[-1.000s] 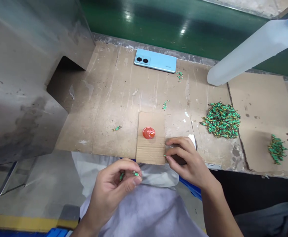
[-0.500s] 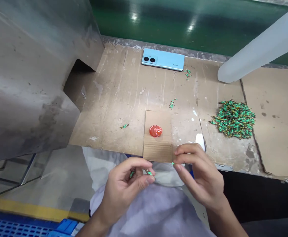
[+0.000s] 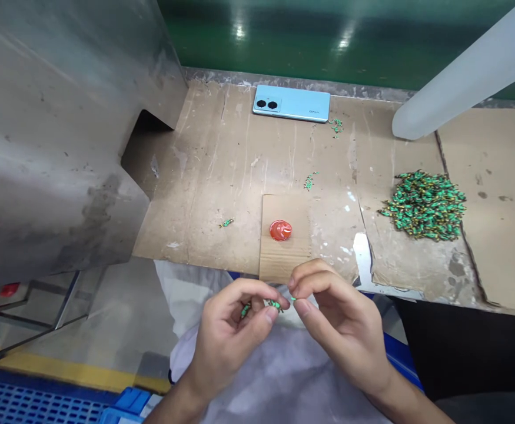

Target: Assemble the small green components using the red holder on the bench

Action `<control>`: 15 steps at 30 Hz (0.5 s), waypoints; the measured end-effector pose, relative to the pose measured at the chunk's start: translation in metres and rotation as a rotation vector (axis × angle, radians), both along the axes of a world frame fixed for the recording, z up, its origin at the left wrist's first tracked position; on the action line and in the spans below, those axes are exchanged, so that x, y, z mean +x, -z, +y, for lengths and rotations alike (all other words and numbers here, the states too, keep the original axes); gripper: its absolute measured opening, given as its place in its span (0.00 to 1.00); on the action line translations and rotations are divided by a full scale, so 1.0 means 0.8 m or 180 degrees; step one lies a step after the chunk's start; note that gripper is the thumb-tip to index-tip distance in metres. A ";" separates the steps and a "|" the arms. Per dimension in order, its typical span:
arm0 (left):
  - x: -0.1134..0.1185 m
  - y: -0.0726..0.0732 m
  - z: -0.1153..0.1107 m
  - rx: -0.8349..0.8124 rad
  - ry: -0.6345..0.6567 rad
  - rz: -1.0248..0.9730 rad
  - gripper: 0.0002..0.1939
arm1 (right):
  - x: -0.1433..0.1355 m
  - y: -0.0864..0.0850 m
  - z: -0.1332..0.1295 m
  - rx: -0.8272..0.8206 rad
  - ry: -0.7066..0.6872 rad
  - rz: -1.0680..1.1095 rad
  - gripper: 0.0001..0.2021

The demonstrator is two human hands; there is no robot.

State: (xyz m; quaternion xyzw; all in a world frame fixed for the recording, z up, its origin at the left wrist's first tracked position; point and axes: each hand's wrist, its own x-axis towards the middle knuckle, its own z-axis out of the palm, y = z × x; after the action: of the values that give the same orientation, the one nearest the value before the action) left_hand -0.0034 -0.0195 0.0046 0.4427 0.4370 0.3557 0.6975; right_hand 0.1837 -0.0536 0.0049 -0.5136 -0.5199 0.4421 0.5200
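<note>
Between the thumb and forefinger of my left hand (image 3: 237,330) is a small green and gold figurine (image 3: 275,305). A second green figurine (image 3: 245,309) sits inside that hand's curled fingers. My right hand (image 3: 341,321) pinches a tiny green piece (image 3: 294,298), close beside the left fingertips; its exact shape is too small to tell. Just beyond the hands, a small cardboard piece (image 3: 286,259) carries a round blob of glossy red paste (image 3: 281,230). One more green and gold figurine (image 3: 226,223) lies to the left of that cardboard.
A heap of green and gold figurines (image 3: 427,206) lies at the right. Tiny green bits (image 3: 309,181) are scattered past the cardboard. A light blue phone (image 3: 292,103) rests at the back. A white tube (image 3: 460,73) slants in at right; a metal housing (image 3: 54,147) stands at left.
My right hand has moved left with the tiny green piece, up to the left fingertips. The left hand keeps its figurines and has shifted slightly right. The view has moved a little.
</note>
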 end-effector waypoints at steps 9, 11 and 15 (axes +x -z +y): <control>-0.002 -0.002 0.004 0.0367 0.0016 0.0245 0.05 | -0.001 0.001 -0.003 -0.0073 -0.0145 0.0112 0.06; -0.003 -0.005 0.003 0.0490 0.0039 0.0335 0.05 | 0.000 -0.001 -0.002 -0.0114 -0.0213 0.0131 0.06; -0.004 -0.008 0.002 0.0677 0.0110 0.0345 0.06 | 0.004 -0.004 0.002 -0.0205 -0.0345 0.0153 0.05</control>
State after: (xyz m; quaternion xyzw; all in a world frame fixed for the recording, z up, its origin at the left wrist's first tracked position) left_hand -0.0068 -0.0183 0.0106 0.5403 0.4262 0.3636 0.6279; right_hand 0.1867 -0.0522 0.0079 -0.4903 -0.5199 0.4984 0.4909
